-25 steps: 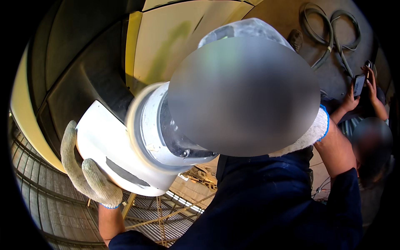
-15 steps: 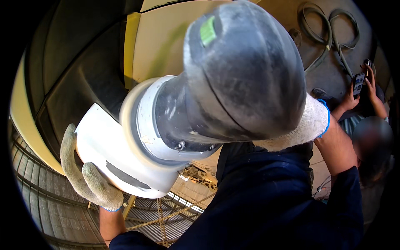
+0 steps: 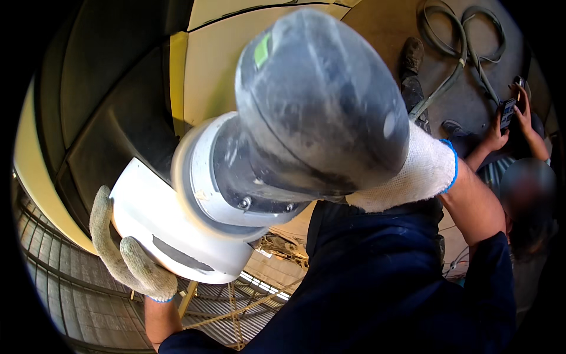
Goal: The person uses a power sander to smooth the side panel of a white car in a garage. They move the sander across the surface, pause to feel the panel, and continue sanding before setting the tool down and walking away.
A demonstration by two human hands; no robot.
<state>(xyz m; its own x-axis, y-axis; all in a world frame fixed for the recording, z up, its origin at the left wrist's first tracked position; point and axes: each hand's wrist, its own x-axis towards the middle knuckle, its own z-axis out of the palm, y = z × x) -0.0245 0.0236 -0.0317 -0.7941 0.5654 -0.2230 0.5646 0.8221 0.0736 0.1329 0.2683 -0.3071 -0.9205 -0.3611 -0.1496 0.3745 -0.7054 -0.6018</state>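
Okay, I see the left hand (image 3: 132,272), half open and curved, holding the panel (image 3: 147,206) by its edge, apparently to steady it beneath the tool (image 3: 321,112); the right hand (image 3: 421,168) sits behind, likely supporting the tool, but I can't tell its grip.

The power tool (image 3: 330,112) is dark grey with whitish smears and a bright green patch (image 3: 262,51); its collar (image 3: 206,197) is pale grey-white and its disc (image 3: 179,158) cream. The curved piece (image 3: 137,197) is white, bearing a dark grey mark (image 3: 183,255), while the left hand (image 3: 132,256) and right hand (image 3: 415,171) show off-white knit trimmed in blue. Clothing (image 3: 365,259) is navy, the large panel (image 3: 118,135) black, the strip (image 3: 178,76) yellow and the hose (image 3: 454,74) grey-green.
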